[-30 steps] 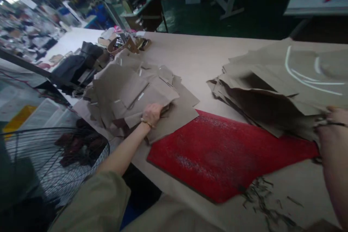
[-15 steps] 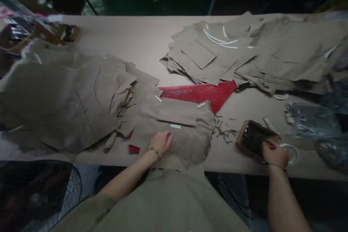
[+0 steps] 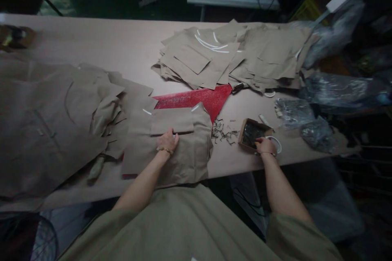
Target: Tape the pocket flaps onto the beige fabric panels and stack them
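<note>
Laying left hand [image 3: 168, 140] on tan fabric [image 3: 186, 163], fingers together; right fingers [image 3: 260, 142] curled into a cardboard box [image 3: 252, 133].

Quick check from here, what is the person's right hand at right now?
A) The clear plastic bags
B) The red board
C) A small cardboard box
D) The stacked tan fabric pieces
C. The right hand reaches over the near edge of a small cardboard box with dark contents, its fingers at the box.

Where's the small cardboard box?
Head view: the cardboard box sits on the right of the table, at the right hand, between dark scraps and a white ring.
</note>
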